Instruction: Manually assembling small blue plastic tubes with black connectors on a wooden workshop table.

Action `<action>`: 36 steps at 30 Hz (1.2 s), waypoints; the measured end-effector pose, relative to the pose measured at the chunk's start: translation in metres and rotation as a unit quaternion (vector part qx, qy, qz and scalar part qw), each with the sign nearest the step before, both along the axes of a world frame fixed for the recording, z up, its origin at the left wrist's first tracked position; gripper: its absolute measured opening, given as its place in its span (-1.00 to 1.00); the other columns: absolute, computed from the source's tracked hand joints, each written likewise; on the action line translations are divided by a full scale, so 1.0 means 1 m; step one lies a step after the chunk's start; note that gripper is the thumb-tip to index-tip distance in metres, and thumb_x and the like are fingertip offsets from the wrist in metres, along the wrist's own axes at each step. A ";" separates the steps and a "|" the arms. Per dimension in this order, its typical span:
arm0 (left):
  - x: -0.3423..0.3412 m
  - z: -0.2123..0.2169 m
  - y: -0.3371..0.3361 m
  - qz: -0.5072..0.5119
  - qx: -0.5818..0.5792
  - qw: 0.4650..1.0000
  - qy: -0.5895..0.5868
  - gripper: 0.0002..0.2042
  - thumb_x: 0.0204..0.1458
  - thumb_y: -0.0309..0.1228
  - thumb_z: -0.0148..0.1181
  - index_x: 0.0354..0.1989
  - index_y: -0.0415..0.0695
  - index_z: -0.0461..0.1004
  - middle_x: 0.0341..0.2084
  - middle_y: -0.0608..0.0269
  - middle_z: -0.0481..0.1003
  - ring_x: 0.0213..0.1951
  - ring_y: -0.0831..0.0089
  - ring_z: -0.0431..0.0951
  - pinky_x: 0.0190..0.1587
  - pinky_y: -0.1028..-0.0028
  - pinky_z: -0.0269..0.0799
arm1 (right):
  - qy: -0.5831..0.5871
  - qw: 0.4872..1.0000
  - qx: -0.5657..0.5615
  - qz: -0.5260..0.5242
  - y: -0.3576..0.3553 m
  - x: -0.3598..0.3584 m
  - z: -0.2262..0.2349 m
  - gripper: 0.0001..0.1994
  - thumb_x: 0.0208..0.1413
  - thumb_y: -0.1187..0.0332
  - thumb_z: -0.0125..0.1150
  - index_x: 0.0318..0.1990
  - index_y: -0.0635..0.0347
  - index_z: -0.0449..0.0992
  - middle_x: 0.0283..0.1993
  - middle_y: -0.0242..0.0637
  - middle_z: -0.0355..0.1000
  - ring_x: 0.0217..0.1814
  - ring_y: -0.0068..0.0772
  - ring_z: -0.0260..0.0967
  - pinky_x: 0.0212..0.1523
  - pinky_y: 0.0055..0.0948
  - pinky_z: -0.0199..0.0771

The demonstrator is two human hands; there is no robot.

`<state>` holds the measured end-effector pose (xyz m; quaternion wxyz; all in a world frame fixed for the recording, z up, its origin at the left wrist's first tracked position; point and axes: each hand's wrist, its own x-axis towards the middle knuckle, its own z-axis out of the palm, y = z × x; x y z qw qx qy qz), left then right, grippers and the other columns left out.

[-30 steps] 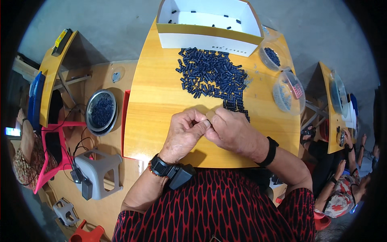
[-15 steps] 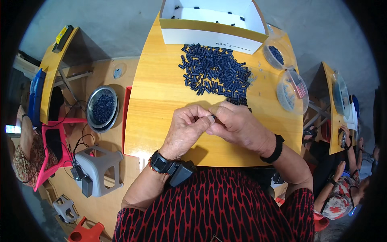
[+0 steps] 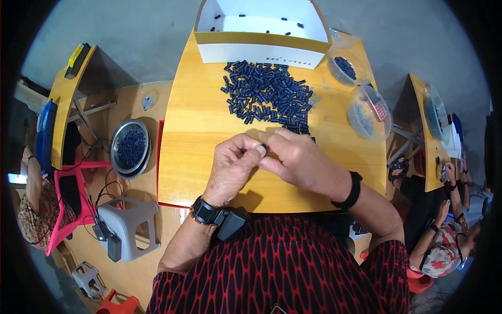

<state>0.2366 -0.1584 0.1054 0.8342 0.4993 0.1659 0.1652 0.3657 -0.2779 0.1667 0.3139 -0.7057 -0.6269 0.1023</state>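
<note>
Close together over the near part of the yellow wooden table [image 3: 183, 152], both my hands pinch one small black piece [image 3: 263, 147], mostly covered by the fingers. My left hand [image 3: 234, 163] grips it between thumb and fingertips. The fingers of my right hand [image 3: 300, 157] are closed at its other side. Just beyond them lies a heap of short black cylindrical pieces [image 3: 266, 91], with several lined up in a tighter group at its near right edge, partly behind my right hand.
A white box [image 3: 261, 54] with a few black pieces inside stands at the far edge. Clear plastic tubs [image 3: 361, 123] sit at the right. Left of the table are a metal bowl [image 3: 130, 146] of black pieces and a grey stool [image 3: 125, 230]. Other people sit at both sides.
The whole view has shifted slightly, so table and box appear farther left. My hands stay pinched together on the small black piece, with only small finger movement.
</note>
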 end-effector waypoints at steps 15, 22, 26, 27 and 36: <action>-0.058 0.022 0.080 0.408 0.199 0.890 -0.047 -0.95 0.13 -0.53 0.21 -0.25 -0.14 0.50 -0.35 0.29 0.54 -0.37 0.59 0.50 -0.26 0.53 0.47 | 0.121 0.986 -0.031 -0.113 -0.086 0.054 -0.006 -0.93 -0.02 0.57 0.17 -0.35 0.37 0.45 -0.39 -0.03 0.43 -0.32 0.00 0.42 -0.28 -0.27 0.42; -0.148 -0.015 0.112 0.519 0.178 0.829 0.108 -0.91 0.10 -0.44 0.29 -0.38 -0.06 0.48 -0.45 0.45 0.48 -0.40 0.72 0.44 -0.38 0.69 0.35 | 0.046 0.995 -0.043 -0.077 -0.080 0.052 -0.009 -0.90 -0.02 0.54 0.20 -0.42 0.33 0.38 -0.41 -0.06 0.33 -0.34 0.05 0.35 -0.31 -0.15 0.35; -0.170 -0.054 0.114 0.430 0.110 0.865 0.233 -0.89 0.12 -0.39 0.25 -0.38 -0.12 0.49 -0.48 0.41 0.50 -0.47 0.64 0.44 -0.36 0.58 0.40 | -0.005 0.995 -0.075 -0.066 -0.079 0.052 -0.012 -0.91 -0.01 0.54 0.21 -0.39 0.32 0.41 -0.38 -0.08 0.33 -0.32 0.04 0.36 -0.31 -0.17 0.35; -0.177 -0.068 0.117 0.398 0.108 0.879 0.241 -0.88 0.14 -0.40 0.23 -0.37 -0.17 0.50 -0.46 0.37 0.52 -0.46 0.61 0.47 -0.34 0.56 0.43 | -0.019 0.994 -0.087 -0.066 -0.078 0.052 -0.013 -0.92 -0.01 0.55 0.22 -0.36 0.33 0.45 -0.36 -0.10 0.35 -0.31 -0.01 0.38 -0.31 -0.23 0.37; -0.183 -0.086 0.119 0.362 0.092 0.886 0.274 -0.85 0.14 -0.46 0.19 -0.23 -0.32 0.53 -0.40 0.24 0.56 -0.38 0.54 0.54 -0.29 0.55 0.46 | 0.122 0.990 -0.017 -0.074 -0.083 0.051 -0.009 -0.91 0.04 0.55 0.19 -0.34 0.32 0.40 -0.39 -0.10 0.38 -0.36 -0.11 0.42 -0.34 -0.29 0.39</action>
